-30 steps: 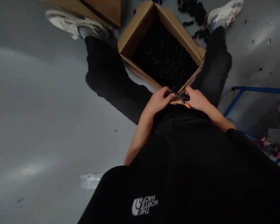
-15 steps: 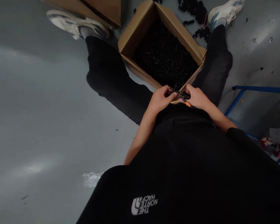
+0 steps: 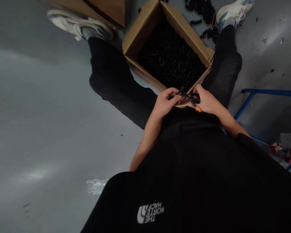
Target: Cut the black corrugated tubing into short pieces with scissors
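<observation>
Clear plastic scrap (image 3: 95, 186) lay left of the open carton (image 3: 142, 30). Left hand (image 3: 165, 101) was at the carton's near corner, fingertips pinched on a small black part (image 3: 181, 89). Dark orange-ended tool (image 3: 193, 103) sat over that corner, right hand (image 3: 206, 101) fingers clamped on it. Blue frame (image 3: 269, 92) stood right of the carton.

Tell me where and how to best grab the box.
Probably from above, by two opposite walls: the box is open-topped, and they rise above the black pieces, leaving edges to grasp. I'd avoid the near corner, where the left hand and right hand are.
</observation>
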Available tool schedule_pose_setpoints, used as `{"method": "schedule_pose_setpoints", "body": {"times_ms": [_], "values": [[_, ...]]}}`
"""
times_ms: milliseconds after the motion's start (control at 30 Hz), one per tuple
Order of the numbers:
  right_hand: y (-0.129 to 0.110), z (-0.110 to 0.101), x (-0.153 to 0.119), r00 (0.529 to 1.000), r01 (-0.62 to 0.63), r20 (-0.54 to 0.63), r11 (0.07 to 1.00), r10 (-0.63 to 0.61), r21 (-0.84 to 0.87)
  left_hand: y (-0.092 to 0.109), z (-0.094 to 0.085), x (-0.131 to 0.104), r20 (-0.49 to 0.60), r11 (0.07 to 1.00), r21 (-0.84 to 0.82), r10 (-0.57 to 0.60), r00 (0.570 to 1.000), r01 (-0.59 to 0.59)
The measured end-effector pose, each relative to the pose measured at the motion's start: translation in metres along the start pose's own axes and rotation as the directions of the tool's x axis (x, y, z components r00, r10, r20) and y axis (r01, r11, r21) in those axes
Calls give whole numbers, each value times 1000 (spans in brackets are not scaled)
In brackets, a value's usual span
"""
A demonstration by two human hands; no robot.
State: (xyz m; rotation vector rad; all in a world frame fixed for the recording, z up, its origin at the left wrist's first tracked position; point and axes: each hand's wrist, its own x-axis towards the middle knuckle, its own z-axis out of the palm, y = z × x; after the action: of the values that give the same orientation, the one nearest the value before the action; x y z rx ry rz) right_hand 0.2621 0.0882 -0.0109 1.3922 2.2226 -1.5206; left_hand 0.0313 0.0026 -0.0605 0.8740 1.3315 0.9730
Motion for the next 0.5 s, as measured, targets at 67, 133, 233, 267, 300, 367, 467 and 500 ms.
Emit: {"method": "schedule_pose_setpoints", "body": {"times_ms": [67, 133, 233, 267, 300, 367, 467, 500], "values": [[-2, -2, -3, 1000, 1, 0, 1000, -1, 15, 3, -3, 0, -1, 1000, 14, 17, 1000, -17], [-3, -4, -5, 1000, -3, 2, 1000, 3, 24, 4, -4, 1, -8, 998, 36, 43, 999, -43], [-6, -4, -6, 1000, -13, 13, 999, 13, 32, 3, -3, 2, -8, 997, 38, 65, 998, -65], [-7, -4, -6, 1000, -17, 17, 999, 17, 36, 2, -2, 3, -11, 997, 39, 65, 998, -65], [-8, -4, -5, 1000, -22, 20, 999, 21, 38, 1, -1, 3, -13, 997, 43, 64, 998, -64], [-8, -4, -5, 999, -33, 19, 999, 32, 34, 0, -1, 3, -21, 996, 63, 67, 998, -66], [-5, -3, -3, 999, -33, -22, 999, 34, 29, 1, -1, 2, -24, 991, 105, 89, 996, -86], [-2, -2, -2, 999, -22, -36, 999, 24, 44, 2, -1, 2, -22, 991, 102, 93, 995, -91]]}}
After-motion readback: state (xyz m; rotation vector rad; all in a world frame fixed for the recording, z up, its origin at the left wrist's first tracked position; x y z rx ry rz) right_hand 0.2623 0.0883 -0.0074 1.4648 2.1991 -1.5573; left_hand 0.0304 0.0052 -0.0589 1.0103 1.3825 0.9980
